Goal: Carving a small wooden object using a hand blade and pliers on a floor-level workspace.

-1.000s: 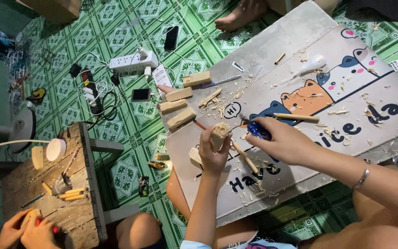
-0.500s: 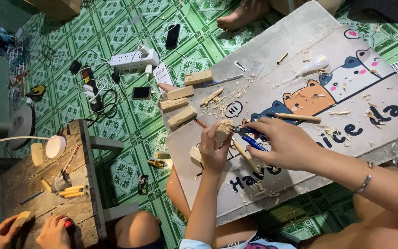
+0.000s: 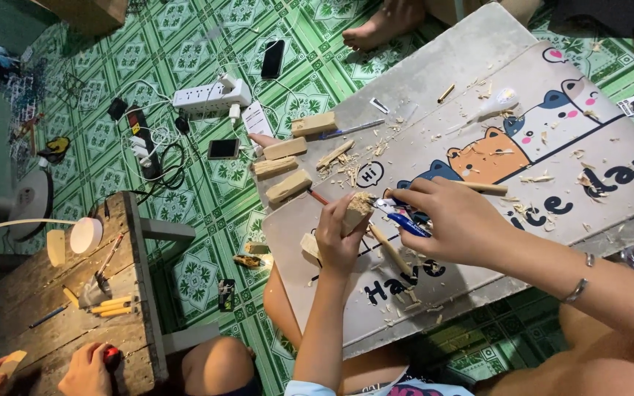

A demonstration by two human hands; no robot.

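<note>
My left hand [image 3: 339, 238] grips a small pale wood block [image 3: 356, 210] upright over a grey lap board [image 3: 434, 81] printed with cartoon cats. My right hand [image 3: 458, 220] holds a blue-handled carving knife [image 3: 399, 215] with its blade against the top of the block. Wood shavings lie scattered over the board. Several cut wood blocks [image 3: 289, 185] sit along the board's left edge, and a thin wooden stick [image 3: 389, 249] lies under my hands.
A green patterned floor mat holds a white power strip [image 3: 210, 97], phones [image 3: 272, 59] and tangled cables. At lower left another person's hands [image 3: 86, 370] work at a small wooden bench [image 3: 75, 293] with a white lamp [image 3: 82, 235]. A bare foot [image 3: 387, 18] rests at top.
My right hand has shifted the knife slightly along the block's top. At the wooden bench the other person's hands have moved apart and lower.
</note>
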